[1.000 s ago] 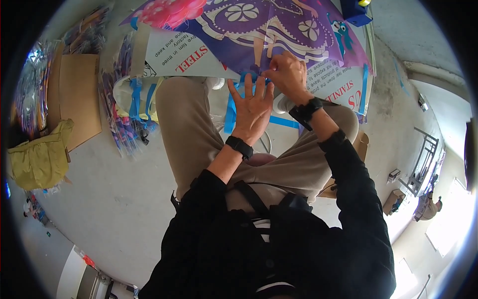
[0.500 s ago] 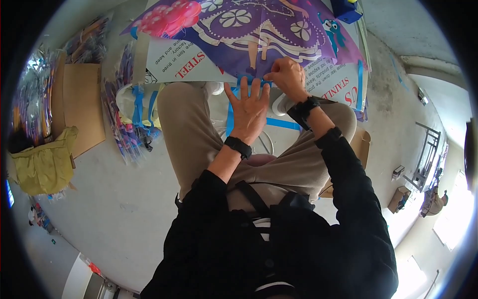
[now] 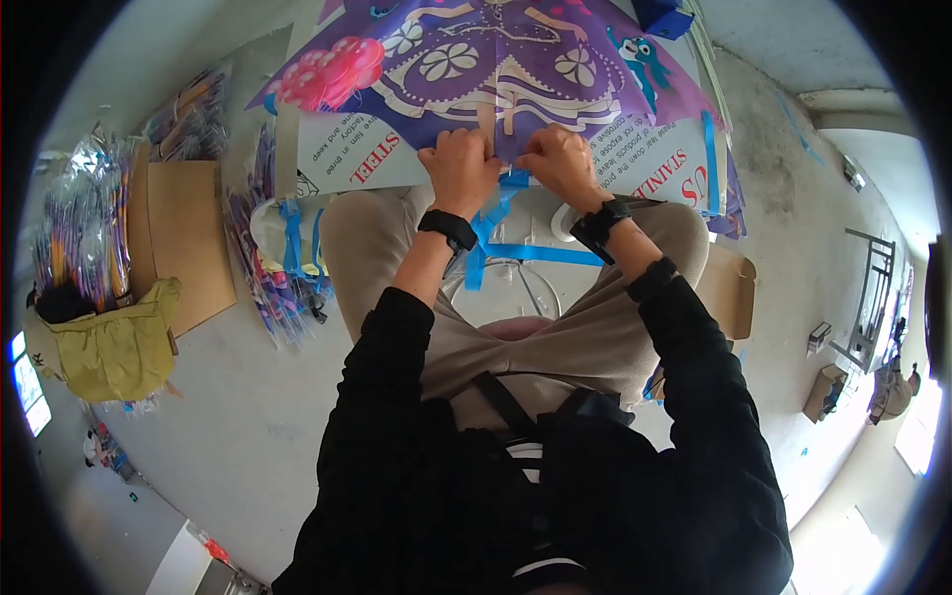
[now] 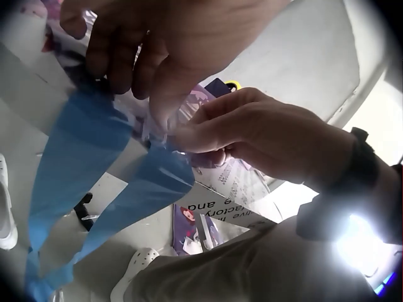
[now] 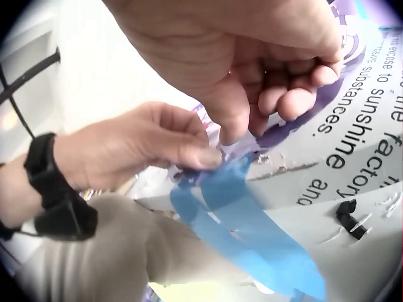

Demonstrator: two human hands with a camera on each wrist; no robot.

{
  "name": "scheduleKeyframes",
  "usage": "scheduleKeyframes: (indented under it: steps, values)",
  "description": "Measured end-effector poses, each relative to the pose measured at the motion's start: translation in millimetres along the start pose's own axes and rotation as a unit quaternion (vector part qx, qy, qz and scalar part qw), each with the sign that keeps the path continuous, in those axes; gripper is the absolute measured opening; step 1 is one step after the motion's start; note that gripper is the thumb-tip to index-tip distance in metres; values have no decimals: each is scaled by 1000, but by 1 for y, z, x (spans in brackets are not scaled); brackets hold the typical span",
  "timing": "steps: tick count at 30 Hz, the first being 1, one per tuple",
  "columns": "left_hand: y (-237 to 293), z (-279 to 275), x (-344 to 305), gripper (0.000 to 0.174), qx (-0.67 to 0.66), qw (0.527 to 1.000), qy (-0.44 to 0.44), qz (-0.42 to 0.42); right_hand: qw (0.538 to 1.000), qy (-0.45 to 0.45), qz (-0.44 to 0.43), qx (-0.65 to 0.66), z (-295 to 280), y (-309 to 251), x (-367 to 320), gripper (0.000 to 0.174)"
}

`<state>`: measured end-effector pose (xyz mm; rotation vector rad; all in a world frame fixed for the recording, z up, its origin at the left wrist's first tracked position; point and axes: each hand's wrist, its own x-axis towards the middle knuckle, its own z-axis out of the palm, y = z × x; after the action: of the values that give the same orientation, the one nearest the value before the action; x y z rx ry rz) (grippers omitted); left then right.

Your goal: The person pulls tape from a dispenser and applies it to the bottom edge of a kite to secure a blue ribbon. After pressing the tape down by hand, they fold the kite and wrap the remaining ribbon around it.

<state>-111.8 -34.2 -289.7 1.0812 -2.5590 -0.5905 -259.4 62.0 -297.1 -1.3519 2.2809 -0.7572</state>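
A purple printed sheet [image 3: 451,94] has its lower tip between both hands, where blue ribbon [image 3: 481,233] hangs down. My left hand [image 3: 461,171] pinches the tip from the left with curled fingers. Close beside it, my right hand [image 3: 563,167] pinches the same tip between thumb and fingers. In the left wrist view, the right hand [image 4: 271,138] meets the left hand [image 4: 182,44] above two strips of blue ribbon [image 4: 82,145]. The right wrist view has the left hand [image 5: 138,148] near the right thumb, with blue ribbon [image 5: 252,233] below; the pinched spot is partly covered.
Under the sheet lies a white lettered board [image 3: 342,154]. Wrapped colourful bundles [image 3: 84,233], a cardboard sheet [image 3: 188,243] and a yellow-green cloth [image 3: 114,347] are on the left. A blue box [image 3: 662,18] stands at the top right; an open carton [image 3: 729,293] is beside the right knee.
My left hand has gone from spread fingers over the ribbon to curled fingers pinching the tip, moving slightly up and left. More blue ribbon hangs in sight. My right hand stays close to the tip.
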Motion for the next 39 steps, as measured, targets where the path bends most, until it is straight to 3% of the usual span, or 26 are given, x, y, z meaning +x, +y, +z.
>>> scheduleKeyframes:
  steps: [3,6,9,16,17,19,21,30,32,36,38,39]
  values:
    - [0,5,2,22,24,999,-24,-17,999,34,22,-29,-12,0,0,26]
    - [2,2,2,23,16,999,-37,-32,998,1,40,-57,-11,-11,-7,26]
    - [0,2,1,22,3,998,-51,-45,997,35,10,-70,0,-4,-12,25]
    - [-1,3,8,19,6,995,-69,-67,997,-6,77,0,-2,-4,-9,16]
    - [0,5,5,19,5,995,-70,-67,997,32,60,-42,6,-6,-12,15]
    - [-2,6,8,12,1,996,-55,-69,993,78,34,-83,10,-8,-8,15]
    - [-5,7,7,10,3,997,-47,-62,994,21,62,-84,5,-4,-4,15]
    - [-4,9,0,14,21,999,1,-30,991,44,63,-112,0,-14,-4,11]
    - [0,8,-1,5,14,999,-1,-48,995,55,75,-36,-9,-22,-1,10]
    - [4,8,-1,6,55,996,-17,-64,995,68,57,-35,-2,-30,14,16]
    - [7,-9,-4,4,34,998,4,-56,992,116,42,-36,-2,-40,25,20]
    - [7,-17,-6,3,-9,998,11,-67,993,84,84,-10,-8,-49,32,25]
